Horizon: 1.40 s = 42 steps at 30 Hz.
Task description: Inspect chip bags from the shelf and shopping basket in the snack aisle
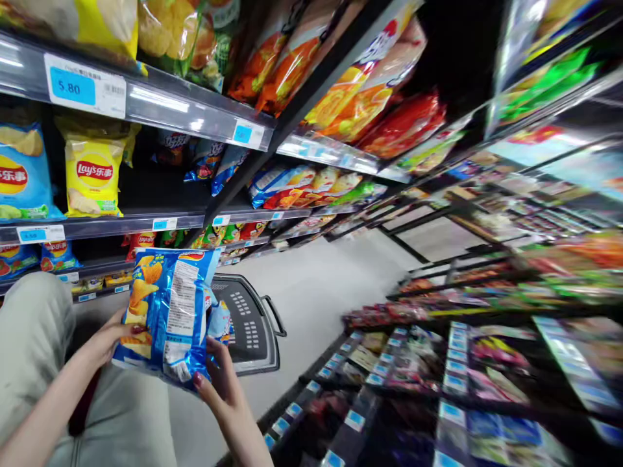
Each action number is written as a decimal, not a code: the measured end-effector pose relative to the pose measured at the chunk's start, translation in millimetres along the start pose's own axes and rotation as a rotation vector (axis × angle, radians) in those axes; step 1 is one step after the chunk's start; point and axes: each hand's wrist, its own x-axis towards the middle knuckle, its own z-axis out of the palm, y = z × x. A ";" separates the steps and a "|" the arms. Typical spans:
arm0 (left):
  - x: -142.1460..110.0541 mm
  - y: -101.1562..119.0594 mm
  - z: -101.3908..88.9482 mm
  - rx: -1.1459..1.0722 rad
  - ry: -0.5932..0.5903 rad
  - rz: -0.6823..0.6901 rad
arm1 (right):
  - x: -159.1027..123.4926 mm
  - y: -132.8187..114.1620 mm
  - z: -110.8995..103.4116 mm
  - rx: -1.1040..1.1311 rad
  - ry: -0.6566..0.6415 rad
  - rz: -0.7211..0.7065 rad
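One blue bag [170, 311] between both grips [108, 338] [224, 384]

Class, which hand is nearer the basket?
Right. The right hand, on the held bag's right side, appears beside the basket; the left hand, on the bag's left side, is farther left.

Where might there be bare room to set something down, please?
Room shows on the shelf between the yellow Lay's bag and the blue packs to its right; right of the held chip bag, on the basket bottom between the pack inside and the handle; and on pale floor past the handle. The upper shelf is crowded with bags.
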 end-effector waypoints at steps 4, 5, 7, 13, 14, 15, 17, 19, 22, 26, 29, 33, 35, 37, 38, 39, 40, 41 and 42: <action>0.1 5.7 4.7 0.004 -0.010 0.057 | -2.9 4.3 -11.6 -0.379 0.069 -0.037; 0.4 6.6 5.4 0.011 -0.020 0.068 | -2.7 5.1 -12.5 -0.418 0.074 -0.049; 1.4 7.8 6.0 0.024 -0.029 0.076 | -1.0 7.3 -12.5 -0.396 0.063 -0.066; 2.1 11.4 6.2 0.006 0.034 0.055 | 6.0 19.1 -11.9 -0.278 0.073 -0.183; 1.4 12.4 7.2 -0.001 0.041 0.040 | 6.5 20.3 -12.0 -0.265 0.076 -0.201; 0.5 13.4 8.6 -0.006 0.048 0.024 | 6.9 20.9 -12.0 -0.251 0.083 -0.220; -1.5 15.6 12.1 -0.012 0.056 -0.004 | 7.0 19.8 -11.5 -0.233 0.104 -0.265; -3.4 17.8 16.0 -0.015 0.056 -0.032 | 6.8 16.3 -10.7 -0.246 0.121 -0.308; -5.6 20.6 20.0 -0.015 0.043 -0.073 | 7.4 9.8 -9.5 -0.259 0.120 -0.325; -6.5 21.6 20.5 -0.020 0.025 -0.105 | 13.0 8.4 -8.4 -0.160 0.127 -0.255; -6.7 20.9 19.9 -0.026 0.035 -0.109 | 19.9 14.2 -8.5 -0.084 0.159 -0.205; -8.0 22.3 21.4 0.008 0.080 -0.111 | 26.5 23.7 -9.8 -0.035 0.171 -0.145; -8.4 23.4 23.0 0.026 0.090 -0.102 | 27.4 26.9 -10.2 -0.023 0.167 -0.121; -8.2 23.7 24.3 0.035 0.092 -0.097 | 27.3 28.9 -10.5 -0.021 0.163 -0.112; -8.0 23.4 24.7 0.039 0.092 -0.096 | 27.2 29.7 -10.7 -0.023 0.157 -0.109; -7.6 23.0 24.7 0.044 0.093 -0.094 | 27.3 30.5 -11.1 -0.027 0.148 -0.106; -7.3 22.5 24.4 0.050 0.094 -0.089 | 27.7 31.4 -11.9 -0.034 0.136 -0.102; -7.1 22.2 23.8 0.059 0.098 -0.072 | 28.2 32.4 -13.0 -0.046 0.123 -0.096; -7.1 22.1 22.8 0.074 0.104 -0.042 | 29.0 33.4 -14.5 -0.065 0.106 -0.090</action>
